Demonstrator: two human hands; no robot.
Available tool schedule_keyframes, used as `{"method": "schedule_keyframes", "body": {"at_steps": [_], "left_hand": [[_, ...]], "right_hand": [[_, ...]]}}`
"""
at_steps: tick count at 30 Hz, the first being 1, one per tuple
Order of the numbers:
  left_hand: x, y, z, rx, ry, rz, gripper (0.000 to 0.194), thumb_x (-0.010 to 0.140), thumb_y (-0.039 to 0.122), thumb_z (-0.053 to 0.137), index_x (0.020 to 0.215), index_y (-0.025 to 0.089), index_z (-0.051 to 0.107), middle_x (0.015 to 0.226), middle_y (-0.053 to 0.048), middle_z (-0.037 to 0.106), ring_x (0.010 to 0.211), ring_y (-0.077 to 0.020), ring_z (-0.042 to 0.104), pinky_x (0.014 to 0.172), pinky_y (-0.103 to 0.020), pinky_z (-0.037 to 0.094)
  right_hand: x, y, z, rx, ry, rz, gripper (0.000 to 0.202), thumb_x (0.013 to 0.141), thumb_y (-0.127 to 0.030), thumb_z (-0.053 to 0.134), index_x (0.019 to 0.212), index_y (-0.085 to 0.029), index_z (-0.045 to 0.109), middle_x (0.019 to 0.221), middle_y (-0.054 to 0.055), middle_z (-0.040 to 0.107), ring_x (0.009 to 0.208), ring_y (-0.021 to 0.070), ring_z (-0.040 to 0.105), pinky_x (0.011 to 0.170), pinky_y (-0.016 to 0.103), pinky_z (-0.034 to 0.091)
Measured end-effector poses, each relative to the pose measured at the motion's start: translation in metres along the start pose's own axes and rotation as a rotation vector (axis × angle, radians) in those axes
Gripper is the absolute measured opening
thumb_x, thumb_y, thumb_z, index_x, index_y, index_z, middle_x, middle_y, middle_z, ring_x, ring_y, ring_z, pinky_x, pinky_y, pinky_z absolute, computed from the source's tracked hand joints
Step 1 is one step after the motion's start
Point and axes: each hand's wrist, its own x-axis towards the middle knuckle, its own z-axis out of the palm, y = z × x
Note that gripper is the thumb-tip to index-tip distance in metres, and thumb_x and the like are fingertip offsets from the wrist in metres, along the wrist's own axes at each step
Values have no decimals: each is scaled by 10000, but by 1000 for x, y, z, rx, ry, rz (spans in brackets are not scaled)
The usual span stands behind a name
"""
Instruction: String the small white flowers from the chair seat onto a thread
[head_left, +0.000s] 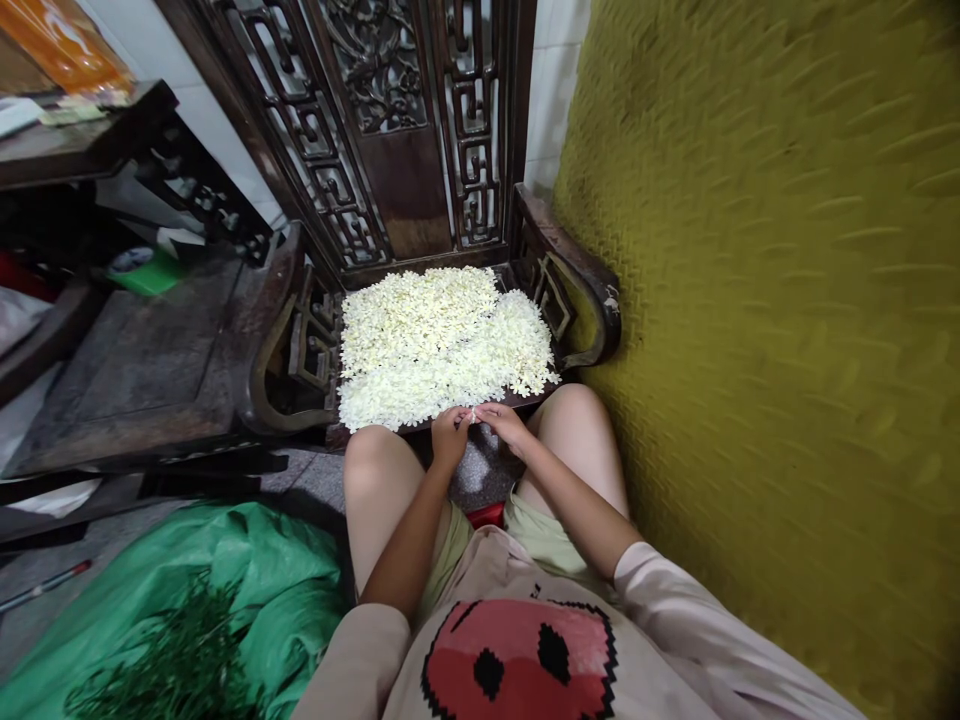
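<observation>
My left hand (pixel 449 434) and my right hand (pixel 505 422) meet at the front edge of the chair seat, above my lap. The fingertips of both are pinched around a small white flower (pixel 472 414), mostly covered by the fingers. Just beyond them, loose flowers (pixel 427 335) lie in a thick layer over the seat of a dark carved wooden chair (pixel 409 170). Those at the back look creamier, while the ones at the front and right are whiter.
A yellow textured panel (pixel 757 300) rises close on my right. To the left stands another dark wooden chair (pixel 142 370) with a green tape roll (pixel 150 272) on it. A green sack (pixel 262 560) with leafy sprigs (pixel 180 650) lies at lower left.
</observation>
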Motion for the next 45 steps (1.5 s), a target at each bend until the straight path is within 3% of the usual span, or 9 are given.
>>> {"method": "schedule_keyframes", "body": {"at_steps": [8,16,25,29,35,45], "left_hand": [[-2,1,3,-181,-18,-88,167,760,310,532,774,189,646,771,-27,656,740,-158,585,743,-294,452],[-1,0,1,-399,-66,-189,206,736,369,559,766,182,640,782,-34,681,734,-159,619,732,-283,465],[-1,-4,9,-365,70,-262,149,753,320,506,753,181,559,681,-10,641,647,-149,616,668,-281,476],[3,-5,10,-398,110,-289,147,754,330,507,743,188,544,671,-7,631,657,-148,614,679,-279,478],[5,-4,9,-474,31,-324,201,738,357,535,781,171,596,739,-27,663,678,-150,622,696,-287,482],[3,-3,6,-297,89,-277,183,707,351,585,733,178,638,736,-26,670,702,-152,610,703,-277,475]], "right_hand": [[9,8,-2,-25,46,-185,249,577,-383,687,676,-157,655,698,46,670,702,167,599,704,290,438],[8,6,-4,-136,16,-275,248,609,-394,675,678,-156,655,676,37,649,679,156,570,700,288,425],[3,2,-1,-31,15,-62,377,613,-445,656,859,-159,656,689,26,641,657,148,555,530,227,347],[4,5,0,-65,5,-67,335,578,-438,679,747,-150,645,629,13,611,596,129,519,530,233,347],[7,11,1,-108,69,-164,284,592,-436,652,645,-160,612,580,-10,579,565,112,486,560,234,361],[4,7,0,-136,65,-197,236,619,-392,642,643,-158,628,606,-1,598,602,129,517,617,250,387]]}}
